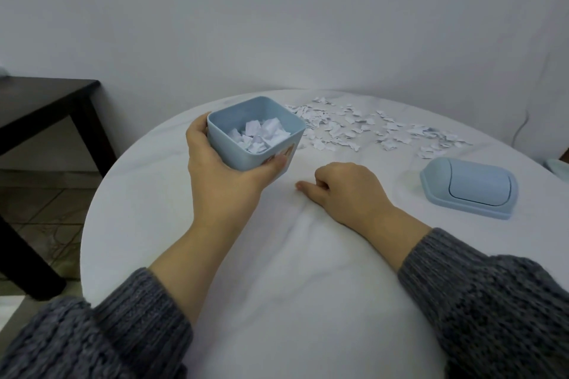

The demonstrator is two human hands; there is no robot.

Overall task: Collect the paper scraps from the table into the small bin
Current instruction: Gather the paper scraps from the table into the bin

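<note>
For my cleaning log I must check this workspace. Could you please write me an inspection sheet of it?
Surface: round white table.
Job's things: small blue bin, partly filled with scraps; loose paper scraps spread on the far side of the table.
Clutter: blue lid lying on the table at the right.
Grippers: left hand grips the bin; right hand rests on the table, fingers curled, contents hidden.
Cables: thin cable on the wall, far right.
Surroundings: dark side table at left, white wall, tiled floor.

White table [277, 286] with scraps [369, 129], lid [469, 188]
</note>
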